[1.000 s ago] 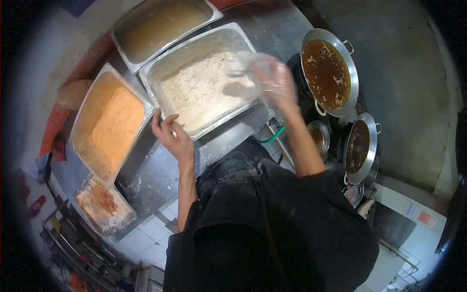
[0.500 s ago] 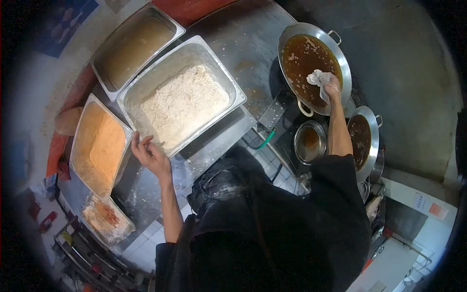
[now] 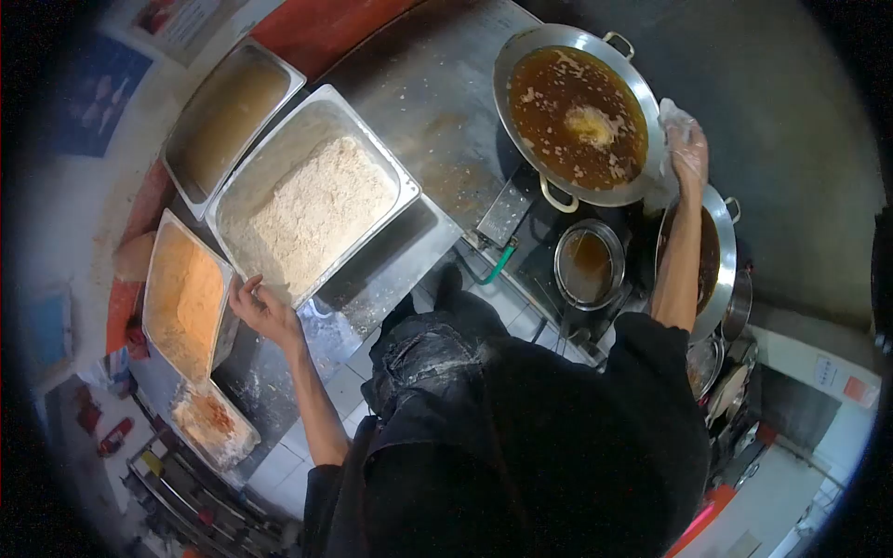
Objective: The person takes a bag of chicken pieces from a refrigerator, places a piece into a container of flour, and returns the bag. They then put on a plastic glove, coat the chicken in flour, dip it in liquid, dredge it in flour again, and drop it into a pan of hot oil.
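Observation:
My left hand [image 3: 265, 312] is at the near corner of the steel pan of flour [image 3: 326, 209], its fingers loosely bent and apart, the fingertips at the pan's rim. My right hand [image 3: 688, 158] is over the right edge of a wide wok of brown oil [image 3: 656, 153]. Its bent fingers are on a thin whitish film [image 3: 672, 121] that looks like plastic and hangs beside the palm; whether it is a loose glove is unclear. In the oil, a pale foaming patch [image 3: 593, 126] bubbles among small floating crumbs.
Left of the flour stand a pan of orange powder [image 3: 191, 302] and a pan of cloudy liquid [image 3: 233, 116]. A smaller tray [image 3: 219, 423] holds flour and red powder. A second wok [image 3: 724, 242] and a round pot [image 3: 590, 265] stand near the right arm. A green hose [image 3: 502, 262] crosses the counter edge.
My right hand has moved right, from over the oil to the wok's edge. A white lump seen at its fingers is gone, and foam has appeared in the oil. My left hand has shifted slightly.

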The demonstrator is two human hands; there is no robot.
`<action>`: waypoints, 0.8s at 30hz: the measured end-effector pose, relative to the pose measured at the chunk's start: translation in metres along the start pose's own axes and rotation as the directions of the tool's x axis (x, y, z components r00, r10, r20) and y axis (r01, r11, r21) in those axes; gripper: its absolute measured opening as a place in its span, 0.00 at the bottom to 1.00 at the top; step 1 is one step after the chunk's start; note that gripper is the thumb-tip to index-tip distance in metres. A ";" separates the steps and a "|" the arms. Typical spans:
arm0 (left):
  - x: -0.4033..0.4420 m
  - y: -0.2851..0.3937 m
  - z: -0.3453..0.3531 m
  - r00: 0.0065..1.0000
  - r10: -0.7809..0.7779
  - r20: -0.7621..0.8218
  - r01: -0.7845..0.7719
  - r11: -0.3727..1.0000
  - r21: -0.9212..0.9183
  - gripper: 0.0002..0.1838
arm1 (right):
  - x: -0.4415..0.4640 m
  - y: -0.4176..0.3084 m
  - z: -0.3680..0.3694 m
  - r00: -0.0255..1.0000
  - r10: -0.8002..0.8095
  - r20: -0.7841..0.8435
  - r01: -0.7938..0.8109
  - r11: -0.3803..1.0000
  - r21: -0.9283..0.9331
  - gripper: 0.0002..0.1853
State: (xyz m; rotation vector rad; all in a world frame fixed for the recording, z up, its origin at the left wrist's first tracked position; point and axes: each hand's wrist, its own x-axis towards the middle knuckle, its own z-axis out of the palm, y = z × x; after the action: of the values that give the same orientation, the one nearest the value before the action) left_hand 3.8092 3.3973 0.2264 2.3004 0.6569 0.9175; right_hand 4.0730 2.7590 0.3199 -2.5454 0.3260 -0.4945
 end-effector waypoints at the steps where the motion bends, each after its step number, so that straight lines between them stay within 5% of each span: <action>1: -0.001 -0.003 0.000 1.000 0.014 -0.009 -0.014 1.000 -0.006 0.10 | -0.014 -0.011 -0.018 0.997 -0.008 -0.075 0.009 1.000 0.014 0.25; 2: -0.001 -0.006 0.001 0.999 0.031 -0.018 -0.031 0.999 -0.016 0.10 | -0.032 -0.026 -0.032 0.995 0.012 -0.096 -0.011 1.000 0.010 0.25; 5: -0.001 -0.012 0.000 0.998 0.064 -0.004 -0.064 0.998 0.009 0.10 | -0.098 -0.099 -0.059 0.987 0.161 0.008 -0.140 0.831 0.539 0.21; 7: 0.000 -0.009 0.000 0.992 0.127 -0.008 -0.127 0.991 -0.052 0.10 | -0.141 -0.144 -0.062 0.965 0.261 0.040 -0.243 0.821 0.517 0.22; 10: 0.001 -0.008 -0.002 0.996 0.084 -0.013 -0.085 0.989 -0.122 0.11 | -0.201 -0.220 -0.028 0.992 0.090 0.091 -0.127 0.641 0.757 0.15; 11: 0.003 -0.015 -0.001 0.994 0.109 0.000 -0.108 0.984 -0.139 0.11 | -0.220 -0.252 -0.022 0.968 0.098 0.232 -0.246 0.563 0.789 0.16; 13: 0.002 -0.031 0.005 0.996 0.092 -0.014 -0.094 0.980 -0.176 0.13 | -0.253 -0.292 0.028 0.960 -0.260 0.106 0.095 0.658 0.747 0.17; 15: -0.003 -0.012 -0.006 1.000 0.000 0.020 0.008 0.933 -0.360 0.15 | -0.280 -0.318 0.078 0.893 -0.261 0.366 -0.224 0.447 0.866 0.24; 16: -0.005 -0.001 -0.015 0.987 0.162 -0.023 -0.162 0.942 -0.294 0.17 | -0.301 -0.324 0.107 0.953 -0.250 0.169 -0.067 0.370 0.927 0.27; 17: -0.006 0.009 -0.021 0.944 0.322 -0.068 -0.329 0.917 -0.225 0.20 | -0.312 -0.331 0.108 0.960 -0.238 0.147 -0.050 0.370 0.928 0.27; 18: -0.009 0.012 -0.033 0.870 0.493 -0.008 -0.482 0.847 -0.223 0.25 | -0.325 -0.339 0.107 0.938 -0.154 0.310 -0.236 0.372 0.898 0.28; 19: -0.016 0.024 -0.048 0.821 0.566 0.075 -0.506 0.783 -0.361 0.25 | -0.342 -0.345 0.106 0.880 -0.067 0.470 -0.420 0.350 0.837 0.30; 20: -0.026 0.036 -0.058 0.754 0.641 0.143 -0.505 0.705 -0.498 0.25 | -0.358 -0.347 0.104 0.890 -0.047 0.453 -0.412 0.343 0.844 0.30; 22: -0.050 0.049 -0.064 0.663 0.703 0.257 -0.432 0.640 -0.635 0.26 | -0.388 -0.343 0.104 0.866 0.010 0.501 -0.498 -0.092 0.862 0.26; 24: -0.072 0.061 -0.065 0.618 0.715 0.327 -0.399 0.643 -0.654 0.25 | -0.415 -0.319 0.121 0.865 0.059 0.498 -0.475 -0.222 0.852 0.26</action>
State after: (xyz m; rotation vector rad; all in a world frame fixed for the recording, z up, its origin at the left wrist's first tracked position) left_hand 3.7290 3.3298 0.2737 2.0908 -0.6090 0.5007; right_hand 3.7888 3.2126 0.2772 -0.7705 0.2191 -0.0284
